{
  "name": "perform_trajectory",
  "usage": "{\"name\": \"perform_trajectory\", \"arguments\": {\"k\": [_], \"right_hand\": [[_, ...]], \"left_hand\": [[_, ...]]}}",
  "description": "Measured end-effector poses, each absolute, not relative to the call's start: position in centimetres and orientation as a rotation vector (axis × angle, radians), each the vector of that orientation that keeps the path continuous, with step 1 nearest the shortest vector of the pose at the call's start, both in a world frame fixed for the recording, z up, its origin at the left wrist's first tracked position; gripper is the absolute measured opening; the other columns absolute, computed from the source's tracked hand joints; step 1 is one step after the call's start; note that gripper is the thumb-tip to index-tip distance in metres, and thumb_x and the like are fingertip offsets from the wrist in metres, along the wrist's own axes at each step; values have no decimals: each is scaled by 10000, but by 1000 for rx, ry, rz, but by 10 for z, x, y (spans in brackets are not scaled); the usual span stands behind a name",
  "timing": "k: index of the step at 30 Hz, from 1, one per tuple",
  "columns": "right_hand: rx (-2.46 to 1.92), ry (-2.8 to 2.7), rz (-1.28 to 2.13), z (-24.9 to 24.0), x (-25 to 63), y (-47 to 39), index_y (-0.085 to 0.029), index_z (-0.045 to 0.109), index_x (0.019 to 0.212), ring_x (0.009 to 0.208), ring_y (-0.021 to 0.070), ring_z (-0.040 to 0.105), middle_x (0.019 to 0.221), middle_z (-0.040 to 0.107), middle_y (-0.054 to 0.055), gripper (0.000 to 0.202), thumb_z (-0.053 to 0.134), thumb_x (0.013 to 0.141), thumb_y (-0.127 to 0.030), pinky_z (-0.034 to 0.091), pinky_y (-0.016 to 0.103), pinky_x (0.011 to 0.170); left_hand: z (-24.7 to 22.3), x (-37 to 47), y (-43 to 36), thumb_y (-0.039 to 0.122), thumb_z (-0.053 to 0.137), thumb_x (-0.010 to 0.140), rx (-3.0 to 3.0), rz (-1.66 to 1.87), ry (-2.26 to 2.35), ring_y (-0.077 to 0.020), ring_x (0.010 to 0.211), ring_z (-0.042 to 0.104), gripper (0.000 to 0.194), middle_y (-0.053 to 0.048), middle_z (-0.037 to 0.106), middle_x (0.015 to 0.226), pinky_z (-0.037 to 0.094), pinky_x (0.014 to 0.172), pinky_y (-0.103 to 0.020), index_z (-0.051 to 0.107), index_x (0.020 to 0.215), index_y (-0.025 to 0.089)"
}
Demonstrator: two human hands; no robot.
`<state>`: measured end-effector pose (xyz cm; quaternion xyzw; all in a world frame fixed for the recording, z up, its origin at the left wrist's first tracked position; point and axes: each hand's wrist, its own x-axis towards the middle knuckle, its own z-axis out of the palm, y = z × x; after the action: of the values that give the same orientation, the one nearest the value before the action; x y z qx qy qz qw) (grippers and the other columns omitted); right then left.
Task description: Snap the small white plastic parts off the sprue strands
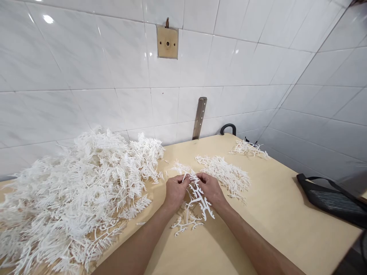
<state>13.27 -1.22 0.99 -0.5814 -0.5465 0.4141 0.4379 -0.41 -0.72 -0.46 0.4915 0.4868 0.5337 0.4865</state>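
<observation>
My left hand (pixel 175 191) and my right hand (pixel 210 187) come together over the middle of the table, fingers pinched. Between them is a white branched plastic sprig (pixel 200 198) with small forked tips, its upper end at my fingertips. Each hand appears to grip part of it; the exact contact is partly hidden by the fingers. Another white branched piece (pixel 186 223) hangs or lies below, between my wrists; I cannot tell whether it is joined to the held one. Just beyond my fingers a few small white feathery bits (pixel 180 166) lie on the table.
A large heap of white branched sprigs (pixel 86 183) covers the left side of the tan table (pixel 275 229). A smaller pile (pixel 226 173) lies beyond my right hand, and stripped-looking stems (pixel 249 148) lie at the far right. A black mesh bag (pixel 332 198) rests at the right edge.
</observation>
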Motion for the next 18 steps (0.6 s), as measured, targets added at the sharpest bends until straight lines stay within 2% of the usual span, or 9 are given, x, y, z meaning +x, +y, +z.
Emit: {"name": "perform_trajectory", "arguments": {"k": [3,7,13,15,18], "right_hand": [[-1489,-1400,947,10,132,-10,-168,695,820,695,197,633,779,712,45,235,604,725,-363,476,284,608],[-1548,-1461,891,4,131,-7,-174,658,760,665,186,599,702,670,26,189,545,725,-321,435,272,585],[-1643,-1537,741,-2,126,-1,-196,525,584,598,161,524,584,584,5,158,536,724,-269,367,261,547],[-1665,-1462,667,-3,130,1,-201,549,609,607,166,533,615,608,13,111,557,710,-245,386,271,565],[-1598,-1358,653,-3,146,5,-209,622,730,625,185,568,704,656,38,132,579,758,-331,433,301,593]], "left_hand": [[-5,-4,-7,308,666,735,1275,1322,1283,-178,690,620,179,-29,713,698,447,657,-268,769,709,164],[-8,-5,-5,323,650,755,1332,1347,1272,-190,736,640,191,-28,719,728,464,693,-277,768,761,172],[-3,-10,-7,319,605,817,1553,1395,1346,-156,707,593,215,-9,656,683,439,691,-249,732,706,187],[1,-10,-9,321,620,820,1639,1416,1310,-146,716,589,186,-12,665,731,434,713,-242,749,755,205],[2,-10,-11,292,626,817,1663,1391,1260,-152,743,604,158,-24,683,772,435,732,-247,763,789,219]]}}
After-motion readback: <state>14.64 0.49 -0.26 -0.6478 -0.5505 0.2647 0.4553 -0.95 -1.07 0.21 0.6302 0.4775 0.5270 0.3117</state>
